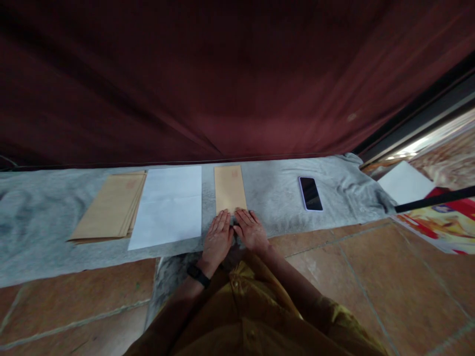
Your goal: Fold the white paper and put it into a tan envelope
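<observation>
A brown envelope (229, 188) with a small reddish print at its top right lies on the grey cloth (270, 190) in front of me. My left hand (218, 236) rests flat with fingers stretched out at the envelope's near left corner. Beside it, my right hand (251, 231) lies at the near right corner, its fingers extended and the thumbs almost meeting. Both hands cover the envelope's near edge. Left of it is a stack of white paper (168, 205), and further left a pile of brown envelopes (111, 207).
A phone (310, 194) with a pale purple case lies to the right on the cloth. A dark red curtain (230, 99) hangs behind it. On the tiled floor (371, 267) at right are a white sheet (406, 183), a colourful printed package (445, 222) and a black bar (434, 200).
</observation>
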A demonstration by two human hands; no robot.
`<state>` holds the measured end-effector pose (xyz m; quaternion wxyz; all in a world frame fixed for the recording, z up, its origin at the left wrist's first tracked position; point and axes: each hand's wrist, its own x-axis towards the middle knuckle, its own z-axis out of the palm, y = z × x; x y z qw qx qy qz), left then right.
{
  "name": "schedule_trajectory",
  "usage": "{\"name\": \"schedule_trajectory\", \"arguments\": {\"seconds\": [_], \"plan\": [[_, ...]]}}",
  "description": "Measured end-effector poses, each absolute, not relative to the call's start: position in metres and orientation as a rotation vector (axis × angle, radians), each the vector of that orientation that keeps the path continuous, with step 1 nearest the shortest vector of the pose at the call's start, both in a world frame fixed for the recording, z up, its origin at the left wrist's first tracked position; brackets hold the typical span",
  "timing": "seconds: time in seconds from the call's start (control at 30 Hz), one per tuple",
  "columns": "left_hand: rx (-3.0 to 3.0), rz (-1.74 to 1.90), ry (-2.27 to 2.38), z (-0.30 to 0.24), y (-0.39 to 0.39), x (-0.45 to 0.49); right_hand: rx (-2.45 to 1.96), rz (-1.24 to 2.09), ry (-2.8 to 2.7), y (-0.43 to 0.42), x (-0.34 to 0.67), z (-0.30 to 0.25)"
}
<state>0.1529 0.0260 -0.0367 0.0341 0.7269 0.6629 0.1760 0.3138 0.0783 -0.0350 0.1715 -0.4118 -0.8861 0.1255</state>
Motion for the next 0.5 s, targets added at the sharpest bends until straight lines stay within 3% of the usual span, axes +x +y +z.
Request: {"name": "schedule_trajectory", "arguments": {"seconds": [0.5], "plan": [[2.196,0.645,2.037,-0.041,0.025,0.149,-1.321,0.341,-2.450,0.082,0.337,-0.028]]}}
